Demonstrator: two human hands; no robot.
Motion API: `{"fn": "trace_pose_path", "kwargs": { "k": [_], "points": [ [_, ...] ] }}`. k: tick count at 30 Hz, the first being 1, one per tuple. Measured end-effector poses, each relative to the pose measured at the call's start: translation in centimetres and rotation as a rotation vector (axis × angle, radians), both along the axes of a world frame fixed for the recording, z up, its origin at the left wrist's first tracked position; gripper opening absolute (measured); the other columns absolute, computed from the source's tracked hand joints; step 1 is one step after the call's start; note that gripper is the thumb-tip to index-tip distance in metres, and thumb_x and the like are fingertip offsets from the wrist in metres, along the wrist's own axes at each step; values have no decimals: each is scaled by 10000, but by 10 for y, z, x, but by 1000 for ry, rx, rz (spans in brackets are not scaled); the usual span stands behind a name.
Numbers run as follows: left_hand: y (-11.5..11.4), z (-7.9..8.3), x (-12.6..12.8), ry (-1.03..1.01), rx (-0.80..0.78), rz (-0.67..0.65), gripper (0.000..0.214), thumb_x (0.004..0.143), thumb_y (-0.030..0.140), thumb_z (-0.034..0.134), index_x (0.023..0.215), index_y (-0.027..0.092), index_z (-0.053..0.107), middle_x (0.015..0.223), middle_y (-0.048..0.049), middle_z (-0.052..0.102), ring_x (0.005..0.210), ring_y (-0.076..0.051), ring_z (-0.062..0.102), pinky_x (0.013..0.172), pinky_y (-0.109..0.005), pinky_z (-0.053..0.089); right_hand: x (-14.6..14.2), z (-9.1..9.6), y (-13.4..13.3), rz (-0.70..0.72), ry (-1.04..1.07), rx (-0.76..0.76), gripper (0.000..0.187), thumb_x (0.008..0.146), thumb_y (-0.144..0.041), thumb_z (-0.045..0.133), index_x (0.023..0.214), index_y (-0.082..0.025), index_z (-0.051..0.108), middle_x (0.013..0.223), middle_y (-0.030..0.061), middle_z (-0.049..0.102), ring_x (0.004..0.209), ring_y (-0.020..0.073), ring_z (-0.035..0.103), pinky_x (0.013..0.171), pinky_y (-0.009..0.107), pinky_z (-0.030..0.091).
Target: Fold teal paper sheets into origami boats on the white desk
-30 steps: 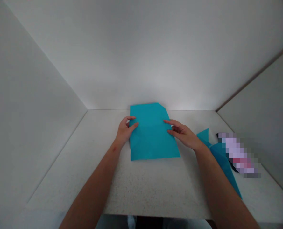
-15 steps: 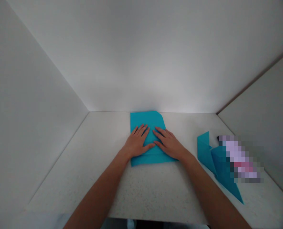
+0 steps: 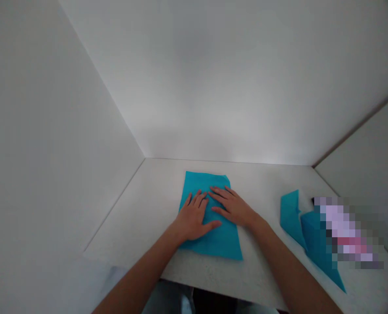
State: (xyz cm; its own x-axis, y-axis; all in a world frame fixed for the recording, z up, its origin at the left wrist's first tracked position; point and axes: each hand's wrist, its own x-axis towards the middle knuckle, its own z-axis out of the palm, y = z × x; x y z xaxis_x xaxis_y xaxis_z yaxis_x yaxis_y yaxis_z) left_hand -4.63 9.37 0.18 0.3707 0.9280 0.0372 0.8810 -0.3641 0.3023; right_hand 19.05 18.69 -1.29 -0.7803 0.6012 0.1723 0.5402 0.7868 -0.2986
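Observation:
A turquoise sheet (image 3: 213,242), paper or thin cloth by its look, lies flat on the pale tabletop. My left hand (image 3: 195,218) rests on its left half, palm down, with the fingers spread and the thumb pointing right. On its upper right part lies my right hand (image 3: 231,205), also palm down with fingers apart. Neither hand grips anything. The top right corner of the sheet looks slightly turned or uneven. Parts of the sheet under both hands are hidden.
Cut or folded turquoise pieces (image 3: 291,216) lie to the right. Partly over them is a blurred-out pale purple object (image 3: 339,222) that I cannot make out. White walls enclose the tabletop (image 3: 131,213) at the back, left and right. Its front edge is close to my body.
The sheet has turned a little and come nearer to the front edge, away from the back wall. Both hands stay flat on it. The camera view has shifted and tilted slightly.

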Motion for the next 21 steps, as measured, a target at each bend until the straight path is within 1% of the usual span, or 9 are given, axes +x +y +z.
{"fn": "trace_pose_path", "kwargs": {
  "k": [3,6,8,11,12,14,17,19,21],
  "points": [
    [-25,-6,9,-31,71,21,1025,951,888,489,1643,133,457,1755,-178,407,1690,-370,245,1396,-613,145,2,-14,5,-138,-40,17,789,1100,-702,373,1732,-229,367,1769,137,369,1639,322,381,1368,625,220],
    [-38,-7,2,-30,103,5,1023,934,887,529,1630,141,464,1750,-166,420,1686,-353,263,1406,-579,146,10,-23,13,-284,-54,42,806,1101,-713,313,1746,-229,326,1766,144,369,1644,328,370,1377,651,133],
    [-43,-5,-16,1,94,-28,1012,927,867,570,1622,139,465,1747,-171,424,1682,-350,277,1405,-576,158,12,-24,16,-324,-57,54,793,1107,-705,284,1730,-223,374,1760,137,383,1651,326,354,1380,649,100],
    [-48,2,-62,81,52,-44,899,960,796,586,1588,158,496,1753,-165,416,1676,-339,297,1399,-577,174,10,-21,17,-346,-29,82,777,1116,-679,263,1711,-204,417,1759,132,392,1666,321,320,1382,645,81],
    [-49,4,-79,108,44,-8,829,988,772,560,1561,175,524,1748,-157,428,1673,-338,307,1397,-588,166,9,-20,16,-344,-11,95,768,1119,-668,264,1712,-204,415,1760,131,391,1668,317,317,1384,639,83],
    [-52,5,-110,156,42,156,738,1051,725,469,1544,181,541,1707,-167,487,1645,-341,369,1383,-622,173,7,-18,16,-326,21,112,750,1121,-652,276,1709,-210,423,1758,133,397,1661,308,335,1386,624,94],
    [-54,1,-141,201,15,393,853,1046,756,441,1656,160,422,1722,-210,449,1631,-386,387,1336,-654,270,6,-19,17,-276,43,110,701,1124,-632,299,1654,-226,512,1728,135,457,1637,305,387,1378,628,123],
    [-55,-5,-149,220,30,422,895,1042,764,442,1706,170,358,1769,-200,371,1663,-393,314,1339,-646,266,7,-21,19,-243,56,105,661,1125,-620,319,1602,-240,575,1707,129,495,1623,306,414,1367,637,152],
    [-57,-9,-156,232,71,378,875,1055,746,432,1724,190,342,1794,-170,332,1688,-372,254,1361,-624,224,7,-22,20,-218,81,107,620,1124,-606,350,1567,-258,607,1688,121,526,1608,304,438,1353,635,195]
  ]
}}
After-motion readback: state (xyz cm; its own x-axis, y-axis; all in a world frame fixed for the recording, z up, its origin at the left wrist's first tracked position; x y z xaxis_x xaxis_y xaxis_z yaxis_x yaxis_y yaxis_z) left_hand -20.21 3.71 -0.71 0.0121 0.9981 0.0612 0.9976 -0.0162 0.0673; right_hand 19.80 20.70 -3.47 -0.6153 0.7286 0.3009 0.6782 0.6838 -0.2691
